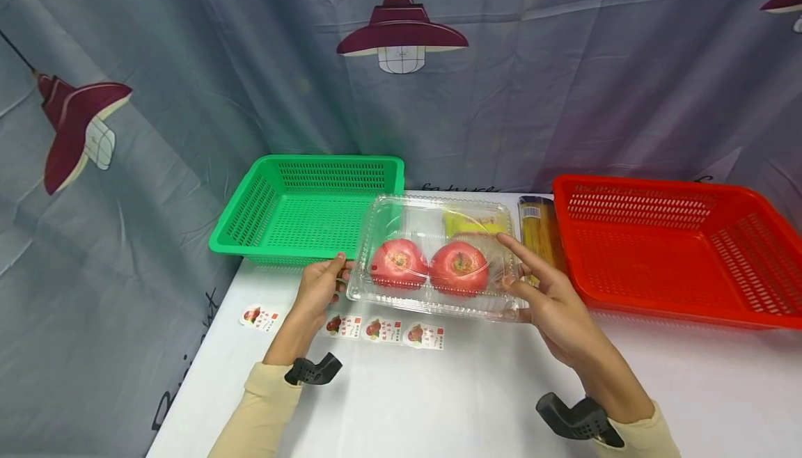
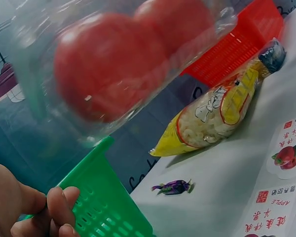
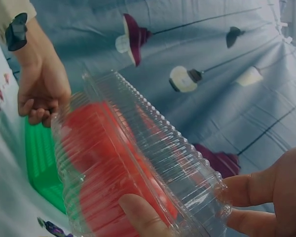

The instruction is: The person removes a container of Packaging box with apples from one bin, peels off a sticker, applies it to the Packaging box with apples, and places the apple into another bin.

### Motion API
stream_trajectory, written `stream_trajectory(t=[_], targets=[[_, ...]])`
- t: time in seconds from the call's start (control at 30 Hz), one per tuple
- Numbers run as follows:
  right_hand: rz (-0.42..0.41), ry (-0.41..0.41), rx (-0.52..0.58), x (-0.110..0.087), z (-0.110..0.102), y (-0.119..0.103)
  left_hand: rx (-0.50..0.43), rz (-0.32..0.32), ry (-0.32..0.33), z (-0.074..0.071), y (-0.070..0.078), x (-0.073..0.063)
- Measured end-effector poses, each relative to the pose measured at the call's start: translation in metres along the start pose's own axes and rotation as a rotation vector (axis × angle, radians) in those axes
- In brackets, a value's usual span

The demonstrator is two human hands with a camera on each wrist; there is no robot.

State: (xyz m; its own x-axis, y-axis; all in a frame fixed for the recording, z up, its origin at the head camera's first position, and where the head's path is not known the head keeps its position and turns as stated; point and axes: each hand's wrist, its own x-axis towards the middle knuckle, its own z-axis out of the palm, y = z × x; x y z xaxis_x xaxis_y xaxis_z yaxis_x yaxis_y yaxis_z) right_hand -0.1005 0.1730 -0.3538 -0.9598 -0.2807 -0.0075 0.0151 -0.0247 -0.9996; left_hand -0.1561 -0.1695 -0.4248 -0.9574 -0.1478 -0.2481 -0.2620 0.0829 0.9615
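Right hand point(image 1: 560, 312) pinches box point(image 1: 432, 304) of apples point(image 1: 459, 269)

Head view: the box, two apples side by side inside, hangs above the white table point(image 1: 476, 388), between the green basket point(image 1: 313, 221) and the red basket point(image 1: 651, 256). Labels point(image 1: 382, 330) lie nearer the person. The left hand point(image 1: 317, 287) is just beside the box.

Left wrist view: that hand's thumb presses against curled fingers — apart from the box. A yellow bag point(image 2: 207, 116) and purple wrapper point(image 2: 172, 187) lie on the table.

Right wrist view: thumb and fingers pinch the box's end — it tilts.
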Motion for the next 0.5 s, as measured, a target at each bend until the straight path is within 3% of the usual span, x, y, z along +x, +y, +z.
stream_trajectory(t=[0.2,0.5], targets=[[-0.011,-0.009,-0.01,-0.018,-0.01,0.003,0.015,-0.004,-0.023,0.0,0.001,0.0],[0.041,0.033,-0.039,-0.037,-0.021,0.016,0.014,-0.01,-0.024,0.001,0.001,0.0]])
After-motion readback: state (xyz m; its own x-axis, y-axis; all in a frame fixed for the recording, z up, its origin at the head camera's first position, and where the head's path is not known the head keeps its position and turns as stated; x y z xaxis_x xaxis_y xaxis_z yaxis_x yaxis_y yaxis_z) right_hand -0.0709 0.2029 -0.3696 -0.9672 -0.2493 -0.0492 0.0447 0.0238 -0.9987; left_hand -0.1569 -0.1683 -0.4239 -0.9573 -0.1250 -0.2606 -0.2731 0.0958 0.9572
